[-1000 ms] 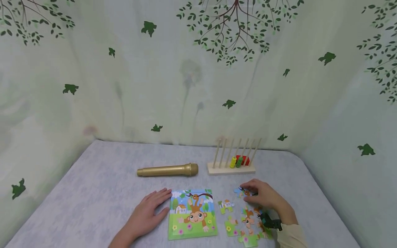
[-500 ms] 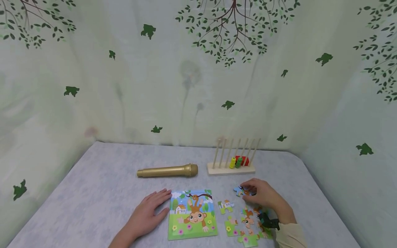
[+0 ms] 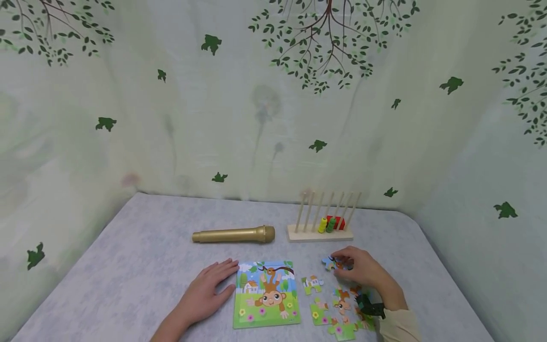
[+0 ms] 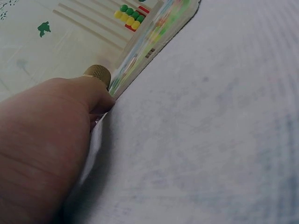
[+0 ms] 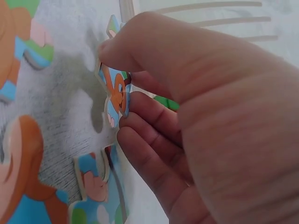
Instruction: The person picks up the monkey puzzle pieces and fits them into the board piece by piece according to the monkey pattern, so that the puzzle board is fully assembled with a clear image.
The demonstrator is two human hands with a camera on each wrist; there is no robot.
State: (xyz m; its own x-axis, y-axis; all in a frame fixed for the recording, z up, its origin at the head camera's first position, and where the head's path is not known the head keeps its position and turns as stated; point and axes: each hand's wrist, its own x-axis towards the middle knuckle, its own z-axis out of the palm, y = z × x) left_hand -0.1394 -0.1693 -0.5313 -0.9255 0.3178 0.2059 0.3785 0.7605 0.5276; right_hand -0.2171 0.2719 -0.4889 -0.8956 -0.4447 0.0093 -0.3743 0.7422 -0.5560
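My left hand (image 3: pixel 209 297) lies with fingers extended on the table, fingertips and thumb at the left edge of a square monkey picture board (image 3: pixel 267 318). In the left wrist view the thumb of the left hand (image 4: pixel 51 126) reaches the edge of the board (image 4: pixel 161 44). My right hand (image 3: pixel 369 273) pinches a jigsaw puzzle piece (image 3: pixel 329 262) between thumb and fingers, right of the board. Up close in the right wrist view, this puzzle piece (image 5: pixel 114 91) shows blue with an orange-brown shape and stands tilted, its lower part beside the fingertips.
Several loose puzzle pieces (image 3: pixel 342 331) lie below the right hand, some partly hidden by the wrist strap (image 3: pixel 371 306). One with a house (image 3: pixel 313 284) lies beside the board. Behind stand a gold microphone (image 3: pixel 232 235) and a wooden peg rack (image 3: pixel 320 236) with coloured beads.
The head view shifts slightly. Both hands, the board and the pieces keep their places, and the right hand still pinches its puzzle piece.
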